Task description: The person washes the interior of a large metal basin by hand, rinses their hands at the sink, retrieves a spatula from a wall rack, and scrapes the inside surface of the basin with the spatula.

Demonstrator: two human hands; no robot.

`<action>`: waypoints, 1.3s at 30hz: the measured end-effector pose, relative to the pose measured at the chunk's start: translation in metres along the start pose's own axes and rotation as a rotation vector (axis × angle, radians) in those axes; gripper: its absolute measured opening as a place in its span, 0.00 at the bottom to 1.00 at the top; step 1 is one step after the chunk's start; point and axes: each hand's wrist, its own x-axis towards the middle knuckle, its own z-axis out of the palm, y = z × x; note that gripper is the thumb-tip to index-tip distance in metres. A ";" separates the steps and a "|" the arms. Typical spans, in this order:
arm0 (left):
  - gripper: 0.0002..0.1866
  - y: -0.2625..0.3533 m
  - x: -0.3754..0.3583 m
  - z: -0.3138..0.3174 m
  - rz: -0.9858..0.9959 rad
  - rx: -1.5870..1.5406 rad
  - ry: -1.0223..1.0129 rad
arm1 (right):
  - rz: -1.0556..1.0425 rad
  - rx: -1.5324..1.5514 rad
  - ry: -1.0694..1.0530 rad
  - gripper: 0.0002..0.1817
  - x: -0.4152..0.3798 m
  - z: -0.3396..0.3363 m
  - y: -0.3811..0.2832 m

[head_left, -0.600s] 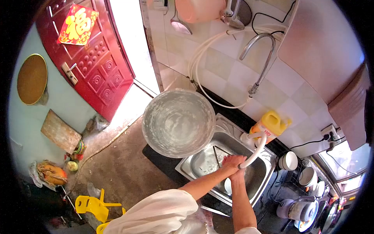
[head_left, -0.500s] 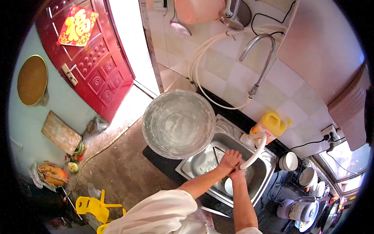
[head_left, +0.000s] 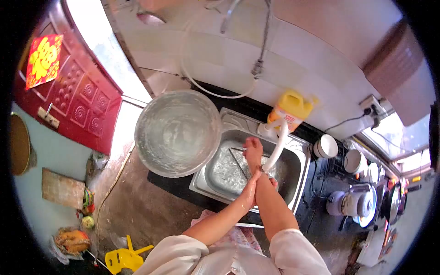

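Observation:
My left hand (head_left: 255,182) is wrapped round my right wrist, above the steel sink (head_left: 300,183). My right hand (head_left: 252,148) reaches beyond it, beside the white curved spout (head_left: 278,149), its fingers loosely bent and holding nothing visible. Both forearms look wet. Rippling water (head_left: 222,172) lies in the sink below, with a thin dark stick (head_left: 239,163) slanting through it. Part of the basin is hidden by my arms. To the left of the sink stands a large round metal basin (head_left: 178,133), which appears to hold water.
Behind the sink stands a yellow jug (head_left: 291,110). White bowls (head_left: 326,146) and a lidded purple appliance (head_left: 360,201) occupy the counter on the right. A red door (head_left: 73,96) stands open at the left. A yellow plastic chair (head_left: 124,260) is on the floor.
My hands were together over the sink; now the left grips the right wrist and the right hand extends past it. The view has shifted, and the white bowl in the sink is no longer visible.

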 end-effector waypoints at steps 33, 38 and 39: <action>0.24 0.272 -0.156 -0.053 1.502 2.273 1.598 | -0.353 -1.293 -0.485 0.10 -0.082 -0.129 0.018; 0.20 0.391 -0.196 -0.186 0.819 0.928 0.980 | -0.431 -1.046 -0.461 0.09 -0.098 -0.101 0.023; 0.18 0.389 -0.199 -0.191 0.669 0.774 0.839 | -0.480 -0.920 -0.446 0.09 -0.100 -0.095 0.030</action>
